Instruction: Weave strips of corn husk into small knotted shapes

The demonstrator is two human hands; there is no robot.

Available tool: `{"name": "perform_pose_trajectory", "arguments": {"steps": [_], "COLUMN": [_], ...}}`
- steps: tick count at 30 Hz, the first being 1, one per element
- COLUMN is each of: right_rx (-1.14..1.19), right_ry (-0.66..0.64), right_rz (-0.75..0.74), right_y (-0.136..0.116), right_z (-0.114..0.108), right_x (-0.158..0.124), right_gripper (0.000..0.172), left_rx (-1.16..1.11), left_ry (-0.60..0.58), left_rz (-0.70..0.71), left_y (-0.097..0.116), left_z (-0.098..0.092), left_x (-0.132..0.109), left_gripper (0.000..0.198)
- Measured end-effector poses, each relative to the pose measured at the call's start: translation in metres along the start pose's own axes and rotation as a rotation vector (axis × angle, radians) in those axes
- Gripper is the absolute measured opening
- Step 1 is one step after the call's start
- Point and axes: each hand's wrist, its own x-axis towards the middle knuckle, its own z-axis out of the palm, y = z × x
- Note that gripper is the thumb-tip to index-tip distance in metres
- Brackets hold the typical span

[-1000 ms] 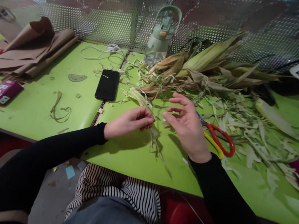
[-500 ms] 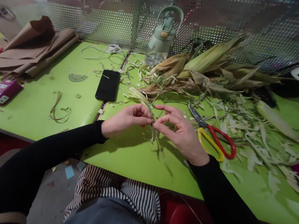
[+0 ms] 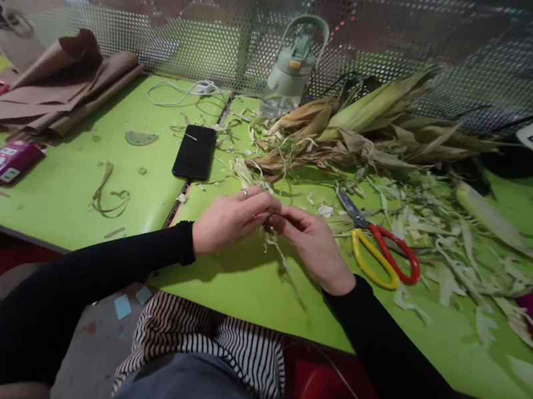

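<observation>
My left hand (image 3: 230, 217) and my right hand (image 3: 313, 244) meet fingertip to fingertip over the green table (image 3: 70, 189). Both pinch a thin bundle of pale corn husk strips (image 3: 278, 253), whose loose ends trail down toward me. Its upper end is hidden by my fingers. A ring shows on a left finger. Scissors with red and yellow handles (image 3: 380, 251) lie just right of my right hand, untouched. A pile of corn husks (image 3: 369, 125) lies behind my hands.
A black phone (image 3: 196, 151) lies left of my hands, with a white cable (image 3: 182, 92) beyond it. A green water bottle (image 3: 292, 69) stands against the perforated metal screen. Folded brown paper (image 3: 56, 89) and a magenta packet (image 3: 4, 161) are at far left. Husk scraps (image 3: 448, 235) litter the right.
My right hand was open and apart a second ago. It closed in toward my left hand and now pinches the husk strips together with it. Both hands shifted slightly toward me.
</observation>
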Motion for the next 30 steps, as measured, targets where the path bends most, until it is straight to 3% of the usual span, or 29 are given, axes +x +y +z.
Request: {"name": "perform_pose_trajectory", "arguments": {"steps": [8,13,15,18,20,23,27,30], "right_rx": [-0.19,-0.583,-0.604,-0.253,0.122,0.464,0.745,0.85], "right_ry": [0.059,-0.016,-0.019,0.009,0.001,0.008,0.023,0.082], "right_rz": [-0.075,-0.196,-0.19,-0.138,-0.129,-0.147,-0.099,-0.082], "right_y": [-0.005,-0.013,-0.017,-0.028,-0.039,-0.053,-0.061,-0.061], "right_z": [-0.009,-0.015,-0.02,-0.027,-0.026,-0.011,0.02,0.035], "right_x": [0.0,-0.002,-0.003,-0.008,-0.015,-0.03,-0.051,-0.062], "right_gripper": [0.017,0.015,0.017,0.033,0.055,0.069,0.084,0.088], "left_rx": [-0.208,-0.213,-0.191,-0.277,-0.389,-0.692,-1.206,-1.337], "left_ry": [0.016,0.127,0.093,-0.046,-0.048,-0.041,-0.145,-0.14], "left_rz": [-0.09,-0.159,-0.157,-0.186,-0.235,-0.382,-0.605,-0.709], "left_y": [0.001,-0.006,-0.008,-0.005,0.001,0.016,0.043,0.06], "left_z": [-0.002,-0.02,-0.027,-0.036,-0.037,-0.034,-0.022,-0.012], "left_x": [0.006,0.015,0.018,0.02,0.021,0.024,0.025,0.022], "left_gripper": [0.006,0.008,0.009,0.031,0.044,0.037,0.039,0.031]}}
